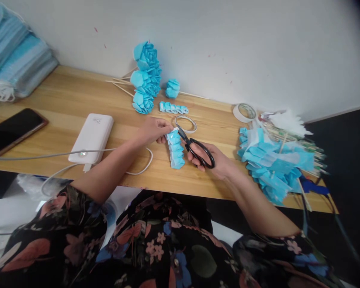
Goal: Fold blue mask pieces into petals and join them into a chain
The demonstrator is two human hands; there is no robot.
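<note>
My left hand [156, 130] pinches the top end of a strip of pleated light-blue fabric [176, 151], which hangs down toward the table's front. In my right hand [208, 160] is a pair of black-handled scissors [198, 151], its blades pointing up and left at the strip's top end. Whether the blades touch the strip I cannot tell. Just behind the blades a thin roll of tape [189, 124] lies flat. A shorter pleated blue strip [173, 107] rests beyond it.
Blue fabric flowers [145, 80] on sticks and a single blue flower [172, 88] lie near the wall. At right are a wider tape roll [244, 113] and heaped blue fabric pieces [273, 156]. A white power bank [91, 136], cable, phone [15, 130] and stacked masks [21, 52] occupy the left.
</note>
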